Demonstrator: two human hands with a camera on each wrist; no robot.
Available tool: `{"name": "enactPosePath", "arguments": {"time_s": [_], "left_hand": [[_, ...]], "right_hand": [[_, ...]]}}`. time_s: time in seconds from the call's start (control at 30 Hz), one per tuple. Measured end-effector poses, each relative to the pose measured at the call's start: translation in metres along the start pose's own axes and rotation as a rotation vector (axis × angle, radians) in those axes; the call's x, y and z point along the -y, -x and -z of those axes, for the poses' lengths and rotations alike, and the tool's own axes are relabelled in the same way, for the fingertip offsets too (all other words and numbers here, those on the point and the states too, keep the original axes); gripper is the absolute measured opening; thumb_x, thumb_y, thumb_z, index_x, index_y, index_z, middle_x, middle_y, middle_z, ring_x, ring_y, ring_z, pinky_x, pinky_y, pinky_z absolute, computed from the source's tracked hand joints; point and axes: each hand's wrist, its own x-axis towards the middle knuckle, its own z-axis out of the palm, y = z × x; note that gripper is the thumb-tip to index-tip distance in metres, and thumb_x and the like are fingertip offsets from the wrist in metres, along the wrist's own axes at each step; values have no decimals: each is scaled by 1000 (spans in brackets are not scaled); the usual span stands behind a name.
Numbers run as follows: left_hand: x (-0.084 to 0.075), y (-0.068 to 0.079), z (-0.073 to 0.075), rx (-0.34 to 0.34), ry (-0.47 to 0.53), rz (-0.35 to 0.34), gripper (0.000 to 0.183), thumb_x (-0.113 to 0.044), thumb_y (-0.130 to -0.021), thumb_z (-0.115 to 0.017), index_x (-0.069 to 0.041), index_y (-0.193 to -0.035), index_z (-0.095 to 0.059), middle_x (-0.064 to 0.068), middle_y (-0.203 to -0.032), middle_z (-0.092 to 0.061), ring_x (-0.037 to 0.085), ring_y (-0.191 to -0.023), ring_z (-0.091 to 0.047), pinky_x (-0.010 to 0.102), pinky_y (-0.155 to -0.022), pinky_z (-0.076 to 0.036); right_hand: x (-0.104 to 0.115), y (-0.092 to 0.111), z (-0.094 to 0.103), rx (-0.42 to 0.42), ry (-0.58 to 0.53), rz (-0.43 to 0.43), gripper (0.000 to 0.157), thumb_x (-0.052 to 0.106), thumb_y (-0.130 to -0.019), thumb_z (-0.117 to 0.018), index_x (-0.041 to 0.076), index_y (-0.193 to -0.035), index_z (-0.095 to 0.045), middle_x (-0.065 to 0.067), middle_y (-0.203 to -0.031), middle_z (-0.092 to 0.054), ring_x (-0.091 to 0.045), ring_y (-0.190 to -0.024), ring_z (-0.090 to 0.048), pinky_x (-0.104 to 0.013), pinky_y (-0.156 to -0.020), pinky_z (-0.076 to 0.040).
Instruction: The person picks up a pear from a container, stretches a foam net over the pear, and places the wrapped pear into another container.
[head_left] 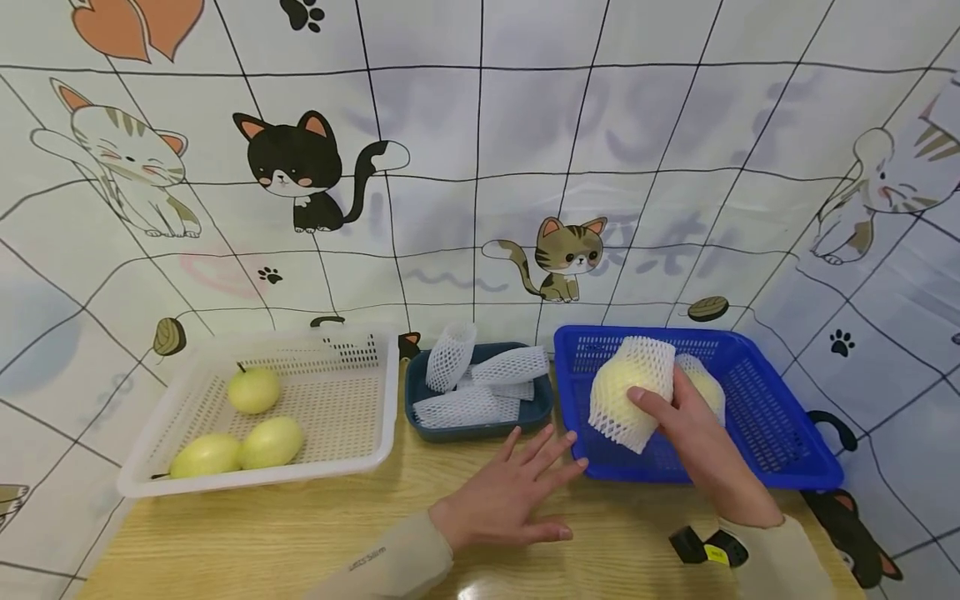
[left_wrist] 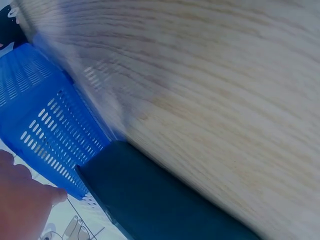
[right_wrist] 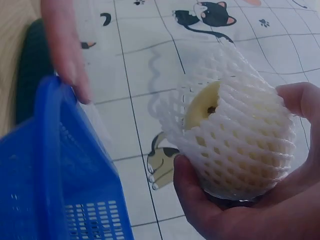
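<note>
My right hand (head_left: 705, 437) grips a pale yellow pear (head_left: 633, 387) wrapped in a white foam net, over the left part of the blue basket (head_left: 783, 433). In the right wrist view the thumb and fingers curl round the net (right_wrist: 245, 145), and the pear's bare end (right_wrist: 202, 105) shows through its opening. Another netted pear (head_left: 705, 387) sits in the basket, partly behind the right hand. My left hand (head_left: 506, 492) is empty, its fingers spread, with the fingertips close to the basket's front left corner.
A dark teal tray (head_left: 457, 432) between the baskets holds several foam nets (head_left: 468, 408). On the left stands a white basket (head_left: 375, 454) with three bare yellow-green pears (head_left: 255, 389). Everything rests on a wooden table (head_left: 300, 533) against a cat-patterned wall covering (head_left: 435, 125).
</note>
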Motion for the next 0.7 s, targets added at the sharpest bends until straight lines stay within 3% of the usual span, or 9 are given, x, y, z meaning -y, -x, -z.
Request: {"name": "enactPosePath", "arguments": {"time_s": [0.13,0.37,0.57,0.63,0.7], "left_hand": [[1,0,0,11,-47,5,84,-73,-100,-39,-29,-167,-15,3,-174,0,30,-159,-5,63,-121,-19],[0,0,2,16,-42,6,83,-73,-100,-39,-30,-167,-16,2,-174,0,30,-159,-7,63,-121,-19],[-3,-3,1,30,-35,-2,81,-73,-101,-36,-31,-167,-15,1,-174,-1,29,-159,-7,63,-122,-17],[-4,-3,1,27,-44,0,81,-73,-101,-37,-31,-167,-17,2,-174,-2,29,-159,-8,62,-122,-17],[-4,-4,1,23,-54,0,81,-73,-101,-38,-30,-167,-18,2,-174,-3,29,-159,-9,63,-121,-17]], "right_hand": [[6,-8,9,3,52,5,69,34,-109,-52,5,-161,-17,-22,-140,-47,-12,-105,-62,-26,-85,-53],[13,-26,27,33,143,-9,71,36,-108,-54,0,-158,-19,-26,-131,-53,-17,-95,-67,-32,-78,-56],[14,-48,43,89,277,-54,81,39,-107,-54,-7,-159,-12,-32,-139,-45,-33,-109,-61,-41,-82,-55],[13,-56,47,112,325,-76,84,40,-106,-55,-9,-158,-11,-35,-140,-43,-41,-114,-58,-49,-87,-53],[12,-63,52,135,385,-120,93,44,-105,-55,-12,-158,-3,-40,-150,-31,-52,-129,-47,-62,-96,-48]]}}
